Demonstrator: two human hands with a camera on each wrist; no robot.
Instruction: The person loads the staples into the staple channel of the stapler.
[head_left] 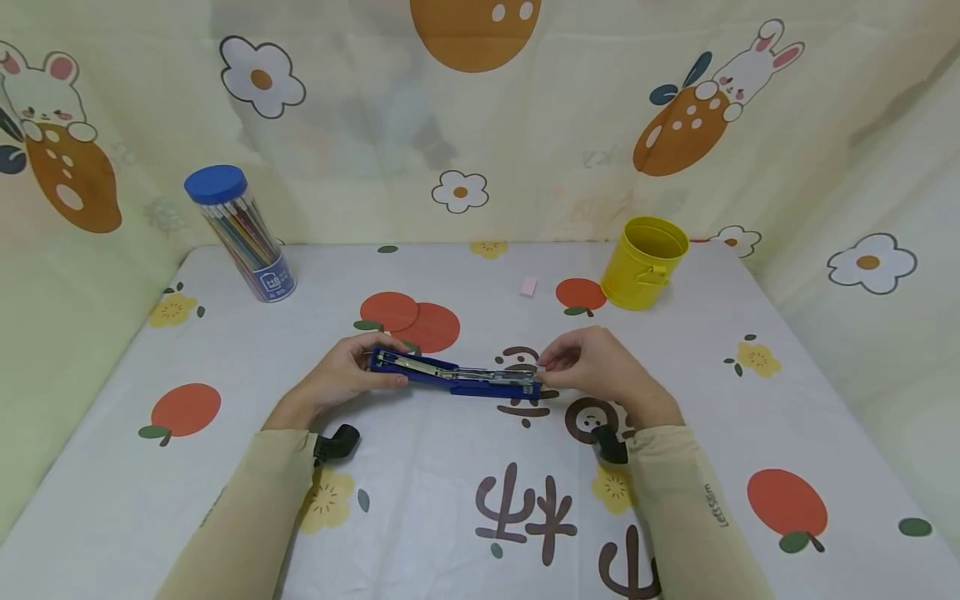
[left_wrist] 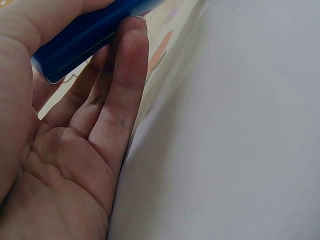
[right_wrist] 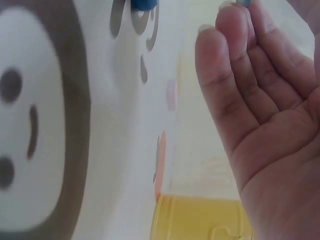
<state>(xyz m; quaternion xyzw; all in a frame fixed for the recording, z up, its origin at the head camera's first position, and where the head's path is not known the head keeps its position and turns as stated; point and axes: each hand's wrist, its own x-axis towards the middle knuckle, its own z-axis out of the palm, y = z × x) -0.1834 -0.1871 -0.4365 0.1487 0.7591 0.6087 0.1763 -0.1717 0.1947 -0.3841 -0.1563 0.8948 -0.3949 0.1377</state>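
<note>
A blue stapler [head_left: 491, 388] is spread open lengthwise, its metal inside facing up, above the middle of the table. My left hand [head_left: 348, 371] grips its left end between thumb and fingers; the left wrist view shows the stapler's smooth blue end [left_wrist: 75, 47] between them. At the opposite end, my right hand [head_left: 596, 367] has its thumb and fingertips together beside the metal track. Its fingertips pinch a small silvery piece [right_wrist: 244, 2], mostly cut off at the top of the right wrist view; what it is, I cannot tell.
A clear jar of pencils with a blue lid [head_left: 243, 237] stands at the back left. At the back right is a yellow bucket [head_left: 633, 275]. Between them lies a small pink block [head_left: 528, 287]. A printed white cloth [head_left: 420, 500] covers the table, with a printed curtain [head_left: 360, 167] behind.
</note>
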